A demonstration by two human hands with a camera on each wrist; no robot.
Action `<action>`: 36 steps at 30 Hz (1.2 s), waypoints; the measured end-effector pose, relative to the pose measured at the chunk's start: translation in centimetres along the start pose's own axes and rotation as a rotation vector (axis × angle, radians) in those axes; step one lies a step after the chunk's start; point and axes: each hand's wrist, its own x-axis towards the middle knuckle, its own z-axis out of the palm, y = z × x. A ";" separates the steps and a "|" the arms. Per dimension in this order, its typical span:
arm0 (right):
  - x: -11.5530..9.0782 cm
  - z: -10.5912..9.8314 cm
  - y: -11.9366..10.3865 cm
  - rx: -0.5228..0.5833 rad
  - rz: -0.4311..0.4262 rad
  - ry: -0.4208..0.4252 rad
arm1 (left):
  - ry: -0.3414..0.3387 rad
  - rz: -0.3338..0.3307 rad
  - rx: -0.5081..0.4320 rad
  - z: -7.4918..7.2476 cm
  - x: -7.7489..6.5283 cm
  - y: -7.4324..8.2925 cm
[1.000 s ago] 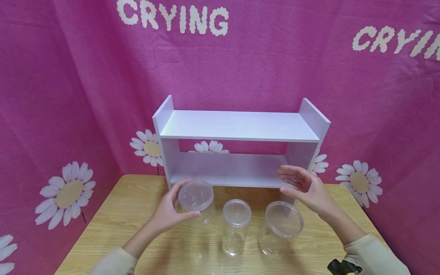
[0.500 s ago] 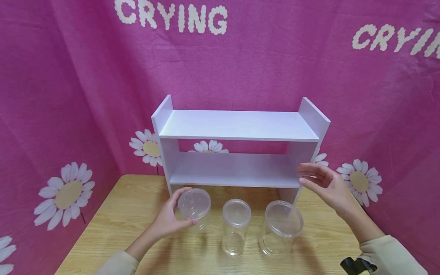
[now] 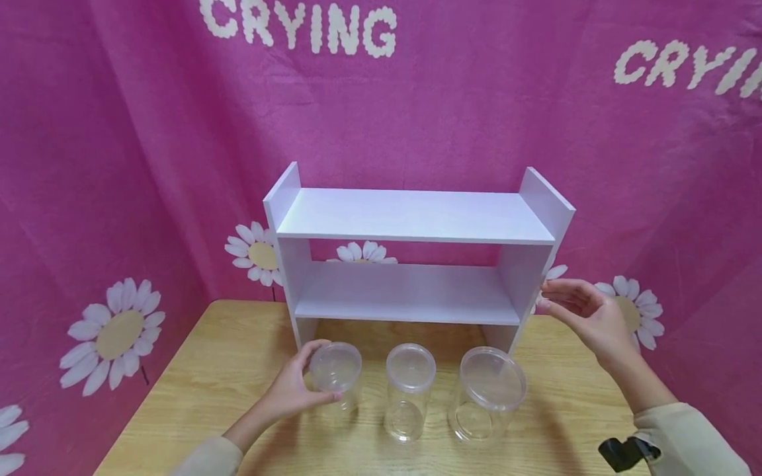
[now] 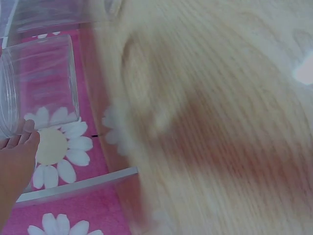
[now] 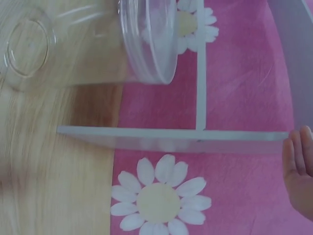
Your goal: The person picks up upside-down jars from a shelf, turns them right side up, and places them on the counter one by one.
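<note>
My left hand [image 3: 297, 387] grips a clear lidded plastic jar [image 3: 336, 367] near its lid, with thumb and fingers around opposite sides. In the left wrist view the jar's base looks raised off the table, and only part of that hand [image 4: 17, 159] shows. To the right stand a narrow clear jar [image 3: 409, 390] and a wider clear jar [image 3: 489, 390], both lidded and upright. My right hand [image 3: 589, 324] holds nothing. Its fingers are loosely bent beside the right panel of the white shelf [image 3: 411, 215]; whether they touch it I cannot tell.
The two-tier shelf stands at the back of the wooden table [image 3: 178, 410], behind the row of jars. A pink cloth [image 3: 417, 99] with daisies and lettering hangs behind and at the sides. A black strap piece [image 3: 625, 453] sits by the right sleeve.
My left hand has brought its jar down and toward me, into line with the others. My right hand has moved right, from in front of the shelf to beside its right panel.
</note>
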 end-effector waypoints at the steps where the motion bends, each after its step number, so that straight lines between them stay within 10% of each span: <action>1: 0.1 -0.2 0.2 0.008 0.005 0.011 | -0.004 -0.004 0.004 0.1 0.0 -0.1; 14: 1.4 -1.4 2.3 0.041 0.036 0.016 | -0.090 0.034 0.048 0.5 0.0 -1.5; 36: 3.0 -2.1 3.6 -0.279 0.147 -0.041 | -0.061 0.052 0.087 1.5 -1.1 -3.7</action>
